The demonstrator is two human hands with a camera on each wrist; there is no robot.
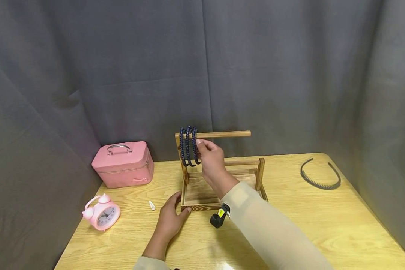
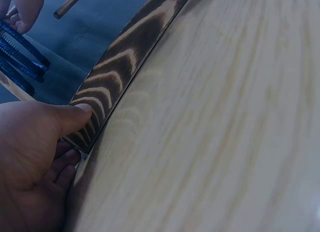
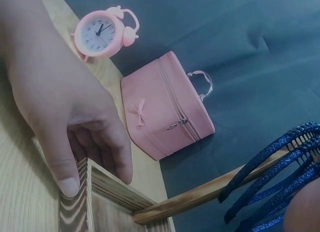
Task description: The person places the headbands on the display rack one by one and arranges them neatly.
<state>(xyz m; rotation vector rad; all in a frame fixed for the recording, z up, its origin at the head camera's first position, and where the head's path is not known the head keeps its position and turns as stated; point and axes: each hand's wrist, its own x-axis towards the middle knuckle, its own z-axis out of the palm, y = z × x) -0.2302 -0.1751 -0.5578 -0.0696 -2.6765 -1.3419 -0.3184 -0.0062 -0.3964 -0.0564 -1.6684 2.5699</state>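
At the wooden rack (image 1: 202, 207), the left hand (image 1: 170, 217) grips one corner; the right hand (image 1: 213, 162) pinches a blue headband (image 1: 194, 149), likely light and springy, best held mid-side.

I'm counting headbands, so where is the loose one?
In the head view, the loose headband lies on the right of the table, near its far corner, right of the wooden rack.

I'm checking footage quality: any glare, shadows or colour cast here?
Head: a glare spot on the table at the picture's bottom edge, faint shadow below the right sleeve; left wrist: bluish cast, table washed pale; right wrist: bluish cast, curtain teal rather than grey.
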